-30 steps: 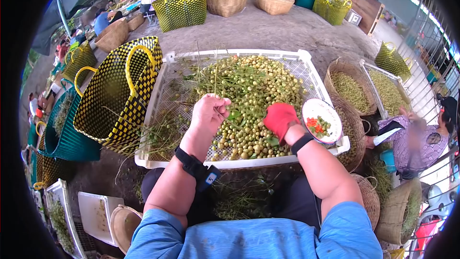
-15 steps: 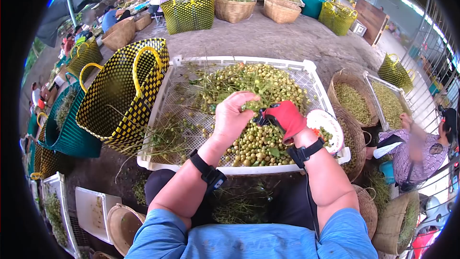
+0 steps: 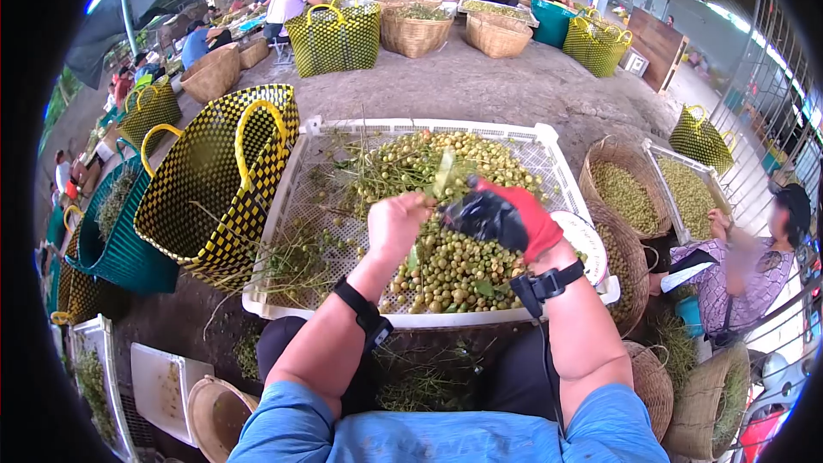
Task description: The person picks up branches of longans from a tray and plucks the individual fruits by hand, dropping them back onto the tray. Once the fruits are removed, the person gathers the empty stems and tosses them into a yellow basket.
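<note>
My left hand (image 3: 397, 223) is bare and closed in a pinch above the fruit, at a green sprig (image 3: 443, 173) whose lower end meets the fingertips. To its right hovers my right hand (image 3: 507, 216) in a red and black glove, its fingers blurred by motion, so what they hold cannot be made out. Below both hands, small round yellow-green fruits (image 3: 467, 274) lie heaped in a white perforated tray (image 3: 429, 320). Loose green stems (image 3: 296, 244) cover the tray's left side. A white bowl (image 3: 593, 247) sits at the right edge, partly hidden behind my right hand.
A yellow-and-black woven basket (image 3: 201, 180) and a teal basket (image 3: 116, 231) stand at left. Wicker baskets (image 3: 630, 184) with fruit are at right, near a person in a patterned shirt (image 3: 744, 279). More baskets and seated people line the back.
My left hand has shifted slightly left and down, its fingers closing more tightly. My right hand has turned, showing the glove's black palm side, and the hands are a little farther apart. The view tilted slightly.
</note>
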Available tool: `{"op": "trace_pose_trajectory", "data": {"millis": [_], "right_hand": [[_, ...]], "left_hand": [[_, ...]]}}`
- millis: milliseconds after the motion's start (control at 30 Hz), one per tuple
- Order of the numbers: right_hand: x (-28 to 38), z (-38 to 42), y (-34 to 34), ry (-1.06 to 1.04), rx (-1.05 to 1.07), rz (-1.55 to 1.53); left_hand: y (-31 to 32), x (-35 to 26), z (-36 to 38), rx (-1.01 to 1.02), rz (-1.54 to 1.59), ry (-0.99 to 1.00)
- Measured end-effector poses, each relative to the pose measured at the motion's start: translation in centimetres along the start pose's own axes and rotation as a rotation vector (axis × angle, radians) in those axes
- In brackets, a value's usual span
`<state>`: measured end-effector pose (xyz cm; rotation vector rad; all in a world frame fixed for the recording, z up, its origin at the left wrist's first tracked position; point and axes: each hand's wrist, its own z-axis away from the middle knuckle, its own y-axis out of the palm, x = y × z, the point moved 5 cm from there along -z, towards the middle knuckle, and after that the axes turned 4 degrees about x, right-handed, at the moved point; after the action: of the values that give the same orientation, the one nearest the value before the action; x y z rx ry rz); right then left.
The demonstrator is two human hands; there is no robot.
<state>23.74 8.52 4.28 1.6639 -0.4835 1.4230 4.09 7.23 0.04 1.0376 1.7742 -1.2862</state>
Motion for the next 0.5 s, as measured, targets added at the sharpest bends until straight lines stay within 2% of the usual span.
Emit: {"op": "trace_pose_trajectory", "data": {"millis": [67, 100, 133, 200, 233, 300, 433, 500], "right_hand": [[0.2, -0.5, -1.9, -0.036, -0.085, -0.047], [-0.3, -1.2, -3.9, -0.296, -0.109, 0.3], [-0.3, -1.1, -4.0, -0.21, -0.122, 0.122], [-2.0, -2.3, -6.8, -0.355, -0.255, 0.394], [-1.8, -2.1, -6.3, -0.356, -0.251, 0.391], [-2.0, -1.7, -5.1, -0.153, -0.274, 0.043], [-2.0, -2.2, -4.4, -0.114, -0.292, -0.063], [-1.5, -2.3, -4.5, -0.203, -0.329, 0.039]], "left_hand": [[-2.0, -0.7, -0.6, -0.059, 0.156, -0.137], [-3.2, -1.9, -0.6, -0.06, 0.108, -0.132], [-3.6, -1.1, -1.1, -0.069, 0.102, -0.137], [-4.8, -0.4, -2.2, -0.219, 0.151, 0.136], [-5.2, -2.4, -1.6, -0.14, 0.54, -0.027], [-6.0, -1.8, -1.6, -0.157, 0.648, -0.081], [-6.7, 0.7, -1.9, -0.18, 0.928, -0.183], [-6.4, 1.9, -1.8, -0.19, 1.107, -0.305]]}}
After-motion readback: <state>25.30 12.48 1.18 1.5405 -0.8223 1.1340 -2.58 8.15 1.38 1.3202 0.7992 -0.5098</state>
